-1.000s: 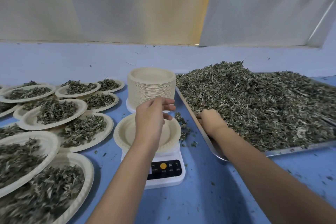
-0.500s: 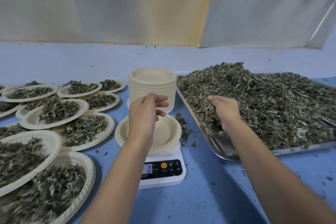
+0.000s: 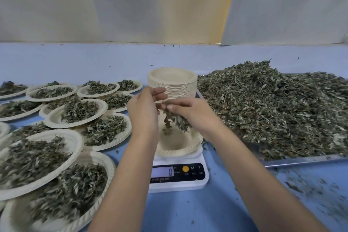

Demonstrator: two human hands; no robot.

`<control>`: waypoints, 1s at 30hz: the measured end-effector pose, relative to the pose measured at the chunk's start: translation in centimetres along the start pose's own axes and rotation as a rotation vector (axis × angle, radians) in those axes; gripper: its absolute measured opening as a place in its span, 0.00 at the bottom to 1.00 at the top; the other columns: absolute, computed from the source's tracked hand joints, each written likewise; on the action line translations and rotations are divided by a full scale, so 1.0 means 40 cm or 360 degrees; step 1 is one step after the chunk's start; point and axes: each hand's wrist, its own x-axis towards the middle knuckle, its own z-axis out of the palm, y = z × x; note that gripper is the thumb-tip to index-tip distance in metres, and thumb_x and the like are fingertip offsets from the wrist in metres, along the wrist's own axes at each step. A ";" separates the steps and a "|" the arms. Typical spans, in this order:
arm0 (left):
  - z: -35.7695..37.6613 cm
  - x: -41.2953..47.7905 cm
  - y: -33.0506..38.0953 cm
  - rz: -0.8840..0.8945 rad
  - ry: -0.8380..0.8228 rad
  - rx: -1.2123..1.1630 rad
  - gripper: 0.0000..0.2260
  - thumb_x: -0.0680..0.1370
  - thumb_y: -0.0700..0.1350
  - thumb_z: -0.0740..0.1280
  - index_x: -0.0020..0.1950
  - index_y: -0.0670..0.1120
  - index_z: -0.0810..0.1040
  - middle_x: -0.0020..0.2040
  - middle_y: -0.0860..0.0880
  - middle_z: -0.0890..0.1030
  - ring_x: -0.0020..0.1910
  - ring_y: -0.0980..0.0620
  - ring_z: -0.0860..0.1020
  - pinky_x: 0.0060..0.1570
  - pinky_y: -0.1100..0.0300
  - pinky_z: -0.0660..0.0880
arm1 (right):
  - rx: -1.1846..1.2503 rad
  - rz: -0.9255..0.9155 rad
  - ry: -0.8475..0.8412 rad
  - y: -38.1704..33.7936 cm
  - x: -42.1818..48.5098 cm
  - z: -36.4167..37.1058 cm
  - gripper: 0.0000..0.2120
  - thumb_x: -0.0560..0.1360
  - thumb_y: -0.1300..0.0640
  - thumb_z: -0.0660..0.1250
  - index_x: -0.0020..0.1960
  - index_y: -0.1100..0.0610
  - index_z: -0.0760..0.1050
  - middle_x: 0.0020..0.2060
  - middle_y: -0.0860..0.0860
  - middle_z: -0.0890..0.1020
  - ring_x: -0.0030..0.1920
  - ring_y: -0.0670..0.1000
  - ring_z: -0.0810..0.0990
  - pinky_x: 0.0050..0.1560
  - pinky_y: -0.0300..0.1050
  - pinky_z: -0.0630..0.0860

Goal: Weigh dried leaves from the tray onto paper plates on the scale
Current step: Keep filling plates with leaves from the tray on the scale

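Over the scale (image 3: 178, 175), the right hand (image 3: 190, 113) holds a bunch of leaves (image 3: 177, 120) in curled fingers just above the paper plate (image 3: 178, 151) that sits on the weighing platform. Blurred bits trail down from the bunch toward the plate. The left hand (image 3: 145, 111) is beside it with fingers loosely extended toward the top of the bunch; whether they touch it I cannot tell. The display reads zero, so I judge that little or nothing has landed yet. The rest of the leaves lie in a big heap (image 3: 273, 103) on the metal tray (image 3: 301, 160) to the right. These leaves look very light, dry and brittle, a loose tangle rather than one solid thing, so a hard squeeze would likely crumble them and a slack hold would shed them. A cupped grasp from above, with fingers under the bulk, seems best, letting small pinches fall to trim the weight. The plate is thin and light too, and could shift if bumped. A stack of plates (image 3: 172, 84) stands behind the scale, and filled plates (image 3: 75, 113) crowd the blue table (image 3: 188, 213) to the left.
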 end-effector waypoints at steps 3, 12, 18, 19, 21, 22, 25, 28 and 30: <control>0.001 -0.002 0.000 0.0002 0.0010 -0.0020 0.14 0.78 0.41 0.58 0.40 0.43 0.81 0.31 0.50 0.80 0.19 0.59 0.69 0.21 0.71 0.65 | -0.0196 0.0016 -0.0081 0.008 0.000 0.021 0.10 0.71 0.55 0.73 0.52 0.55 0.84 0.40 0.45 0.84 0.41 0.39 0.79 0.46 0.34 0.74; -0.002 -0.001 -0.005 0.0019 -0.0005 0.0037 0.14 0.78 0.42 0.58 0.40 0.45 0.81 0.29 0.53 0.81 0.21 0.59 0.69 0.24 0.68 0.64 | 0.0005 0.0000 0.0151 0.016 0.013 -0.010 0.11 0.74 0.67 0.67 0.42 0.52 0.81 0.39 0.50 0.83 0.42 0.46 0.80 0.46 0.35 0.78; 0.018 -0.015 -0.022 -0.0002 -0.0118 0.0144 0.14 0.78 0.42 0.57 0.42 0.43 0.82 0.31 0.53 0.81 0.22 0.59 0.70 0.24 0.69 0.66 | -0.0056 0.0051 0.0326 0.035 0.018 -0.060 0.12 0.74 0.69 0.66 0.41 0.54 0.81 0.39 0.51 0.83 0.41 0.47 0.80 0.46 0.35 0.77; 0.023 -0.019 -0.027 -0.0009 -0.0163 0.0171 0.14 0.78 0.42 0.57 0.42 0.43 0.82 0.31 0.52 0.81 0.22 0.59 0.71 0.24 0.69 0.66 | -0.0257 0.0037 0.0434 0.044 0.019 -0.077 0.11 0.74 0.68 0.66 0.44 0.54 0.82 0.42 0.50 0.84 0.42 0.45 0.80 0.46 0.33 0.75; 0.035 -0.028 -0.037 -0.0035 -0.0262 0.0210 0.13 0.78 0.42 0.58 0.43 0.42 0.82 0.31 0.52 0.81 0.22 0.59 0.71 0.24 0.69 0.65 | -0.0774 0.0023 0.0624 0.063 0.018 -0.118 0.13 0.75 0.66 0.64 0.54 0.55 0.82 0.50 0.49 0.83 0.46 0.44 0.80 0.44 0.27 0.69; 0.041 -0.032 -0.042 -0.0050 -0.0310 0.0227 0.13 0.78 0.41 0.58 0.42 0.42 0.82 0.31 0.52 0.81 0.22 0.59 0.71 0.24 0.69 0.65 | -0.0984 0.0041 0.0670 0.073 0.017 -0.142 0.15 0.75 0.66 0.63 0.59 0.56 0.80 0.55 0.50 0.82 0.50 0.47 0.80 0.45 0.29 0.69; 0.057 -0.040 -0.054 -0.0072 -0.0426 0.0285 0.13 0.78 0.41 0.58 0.41 0.42 0.81 0.32 0.51 0.82 0.22 0.58 0.72 0.23 0.69 0.66 | -0.1387 0.0229 0.0646 0.113 0.018 -0.217 0.22 0.75 0.70 0.59 0.67 0.59 0.72 0.67 0.56 0.73 0.63 0.57 0.74 0.61 0.47 0.71; 0.070 -0.044 -0.061 -0.0066 -0.0484 0.0346 0.13 0.77 0.41 0.59 0.40 0.43 0.82 0.32 0.52 0.82 0.22 0.58 0.72 0.23 0.69 0.67 | -0.1803 0.0584 0.0571 0.147 0.015 -0.271 0.25 0.76 0.63 0.63 0.72 0.58 0.63 0.76 0.58 0.55 0.76 0.60 0.49 0.74 0.60 0.48; 0.076 -0.047 -0.065 -0.0069 -0.0500 0.0338 0.13 0.77 0.41 0.59 0.39 0.44 0.82 0.32 0.51 0.82 0.22 0.58 0.72 0.23 0.69 0.66 | -0.1839 0.0880 0.0569 0.160 0.013 -0.289 0.29 0.77 0.52 0.65 0.74 0.54 0.59 0.77 0.57 0.46 0.75 0.64 0.38 0.72 0.66 0.40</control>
